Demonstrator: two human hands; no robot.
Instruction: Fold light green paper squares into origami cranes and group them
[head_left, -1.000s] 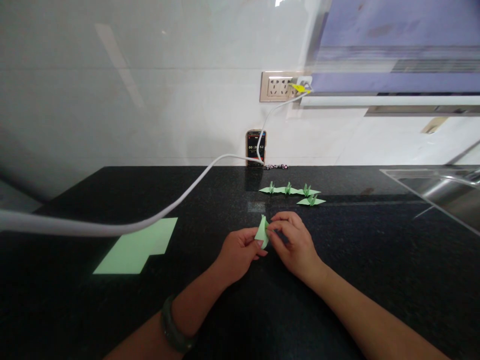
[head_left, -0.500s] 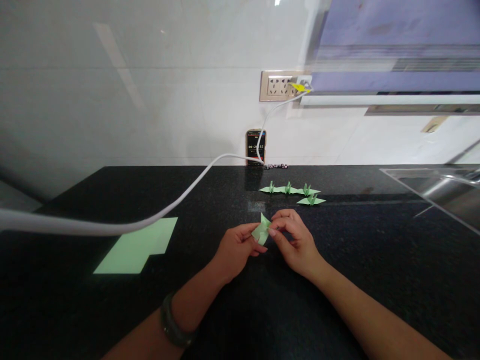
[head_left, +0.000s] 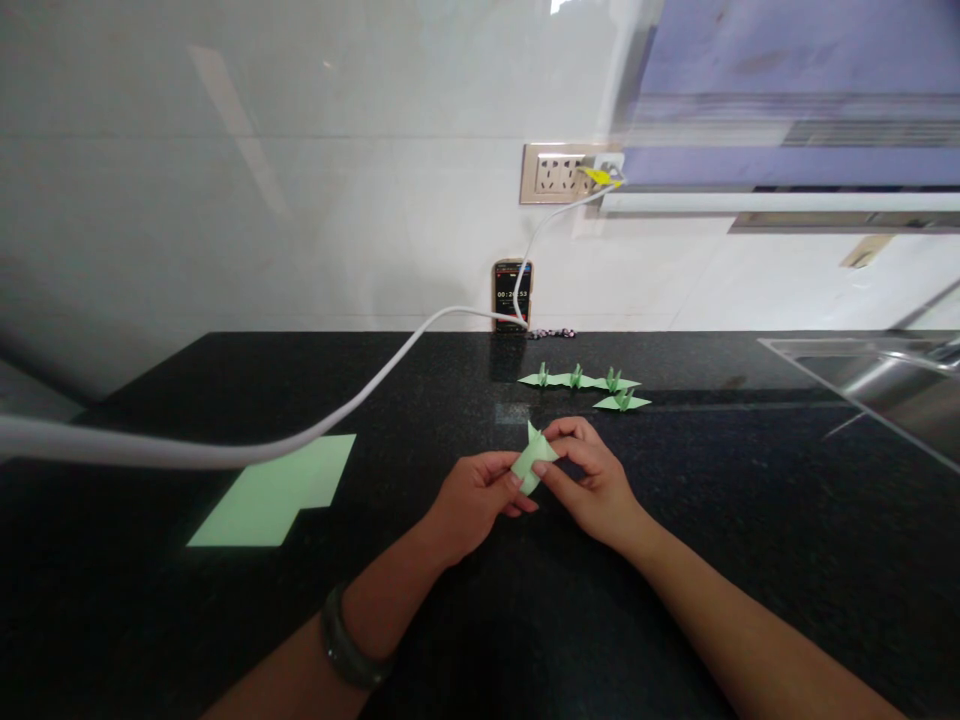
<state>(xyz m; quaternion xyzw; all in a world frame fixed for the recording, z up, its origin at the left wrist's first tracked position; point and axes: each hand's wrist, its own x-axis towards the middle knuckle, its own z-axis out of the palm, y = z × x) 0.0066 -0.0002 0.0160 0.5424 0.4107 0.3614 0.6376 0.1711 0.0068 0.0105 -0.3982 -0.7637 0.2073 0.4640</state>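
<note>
A small, partly folded piece of light green paper (head_left: 534,459) is pinched between both hands just above the black countertop (head_left: 750,520). My left hand (head_left: 474,500) grips its lower left edge with thumb and fingers closed. My right hand (head_left: 592,485) pinches its right side, fingers curled round it. A dark band circles my left wrist. Beyond the hands, several finished green paper cranes (head_left: 585,385) lie in a short row on the counter.
Flat green paper sheets (head_left: 277,490) lie at the left. A white cable (head_left: 337,415) runs from the wall socket (head_left: 566,172) across the counter. A phone (head_left: 512,293) leans on the wall. A steel sink (head_left: 885,385) sits at the far right.
The folded paper has turned from upright to tilted rightward between the fingers. Both hands have shifted slightly away from me.
</note>
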